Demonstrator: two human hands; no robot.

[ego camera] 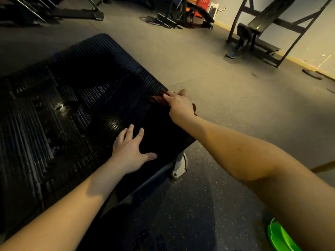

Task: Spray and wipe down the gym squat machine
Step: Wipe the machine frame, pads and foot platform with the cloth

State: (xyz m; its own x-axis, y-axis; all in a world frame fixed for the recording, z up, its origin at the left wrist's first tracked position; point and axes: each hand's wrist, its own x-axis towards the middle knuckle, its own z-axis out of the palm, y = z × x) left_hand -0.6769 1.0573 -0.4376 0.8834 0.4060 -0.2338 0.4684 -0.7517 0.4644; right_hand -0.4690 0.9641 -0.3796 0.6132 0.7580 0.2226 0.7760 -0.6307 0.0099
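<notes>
The squat machine's black ribbed footplate (76, 91) fills the left of the head view, tilted, with wet glints near its middle. My left hand (129, 153) lies flat on the plate's lower right part, fingers spread. My right hand (178, 105) presses a dark reddish cloth (157, 98) against the plate's right edge with straight fingers. Most of the cloth is hidden under that hand. No spray bottle is in sight.
A grey metal foot (178, 166) supports the plate near my left hand. A bright green object (280, 238) lies on the speckled floor at bottom right. A black bench frame (262, 31) stands at the back right, other machines (174, 13) along the back.
</notes>
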